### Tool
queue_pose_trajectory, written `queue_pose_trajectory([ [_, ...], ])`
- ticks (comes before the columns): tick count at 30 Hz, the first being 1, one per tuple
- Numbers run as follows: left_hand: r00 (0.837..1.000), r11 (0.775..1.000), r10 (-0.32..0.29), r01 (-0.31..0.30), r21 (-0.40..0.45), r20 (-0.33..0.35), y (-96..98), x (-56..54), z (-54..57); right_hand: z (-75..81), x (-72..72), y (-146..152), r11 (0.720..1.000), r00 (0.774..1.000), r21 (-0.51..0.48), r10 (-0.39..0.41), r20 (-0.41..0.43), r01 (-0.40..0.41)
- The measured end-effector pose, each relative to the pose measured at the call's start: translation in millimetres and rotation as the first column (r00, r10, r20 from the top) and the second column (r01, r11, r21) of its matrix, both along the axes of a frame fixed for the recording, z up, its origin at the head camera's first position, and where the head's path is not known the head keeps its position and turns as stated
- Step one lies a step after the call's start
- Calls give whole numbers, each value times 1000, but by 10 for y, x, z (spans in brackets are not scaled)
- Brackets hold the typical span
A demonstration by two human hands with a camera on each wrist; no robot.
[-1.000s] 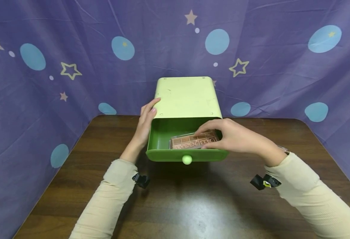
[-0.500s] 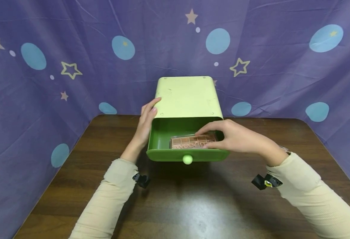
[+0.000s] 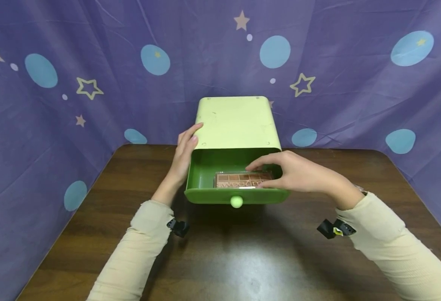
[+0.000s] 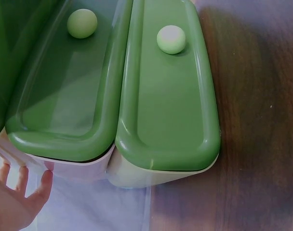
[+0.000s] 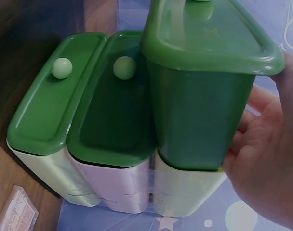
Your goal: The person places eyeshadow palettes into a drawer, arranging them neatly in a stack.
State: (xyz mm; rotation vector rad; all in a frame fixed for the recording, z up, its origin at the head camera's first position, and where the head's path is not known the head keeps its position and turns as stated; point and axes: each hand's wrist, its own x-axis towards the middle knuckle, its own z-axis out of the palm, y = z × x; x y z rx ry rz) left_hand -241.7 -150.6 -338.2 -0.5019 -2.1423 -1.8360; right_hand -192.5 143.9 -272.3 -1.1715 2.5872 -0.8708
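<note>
A flat eyeshadow palette (image 3: 232, 180) with a clear lid lies inside the green top drawer (image 3: 205, 195), which is pulled out of a pale green drawer cabinet (image 3: 235, 121). My right hand (image 3: 299, 172) reaches over the drawer's right side. Its fingertips and thumb are spread at the palette's back and front edges. My left hand (image 3: 181, 156) rests along the cabinet's left side, fingertips at the top edge. In the left wrist view, its straight fingers (image 4: 40, 192) lie against the side. The right wrist view hides the palette behind the drawer's front.
Below the open drawer are two closed green drawers (image 5: 110, 125) with round knobs, one in a lilac casing (image 5: 115, 185). Another palette (image 5: 20, 211) lies on the wooden table (image 3: 224, 259), right of the cabinet. A purple patterned curtain (image 3: 205, 50) hangs behind.
The palette has sunk from a slight tilt to lying flatter in the drawer. My right fingertips now sit slightly off its back edge. The left hand stays on the cabinet.
</note>
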Motion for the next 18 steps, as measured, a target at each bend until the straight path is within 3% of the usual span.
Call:
queue_pose_trajectory([
  [12, 1000, 1000, 7, -7, -2, 4, 1, 2, -10, -86, -64, -49, 999, 997, 27, 47, -59, -45],
  [18, 1000, 1000, 12, -12, -7, 2, 0, 1, 3, -88, -49, -30, 999, 997, -35, 32, -70, -34],
])
